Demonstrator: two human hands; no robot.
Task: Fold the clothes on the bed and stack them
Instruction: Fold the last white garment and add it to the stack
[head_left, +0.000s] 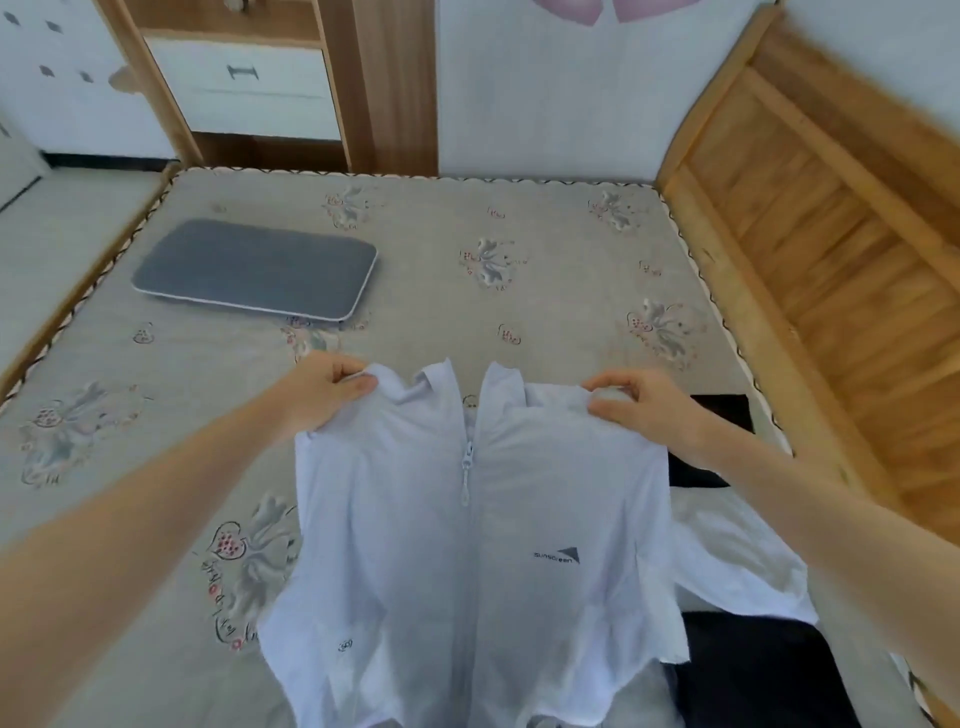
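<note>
both hands hold up a pale zip-front jacket (467, 545) over the near part of the bed (415, 291). the left hand (322, 389) pinches its left shoulder, and the right hand (639, 410) pinches its right shoulder. a white garment (727, 561) and a black garment (753, 670) lie at near right. a grey flat cushion (254, 267) lies far left.
</note>
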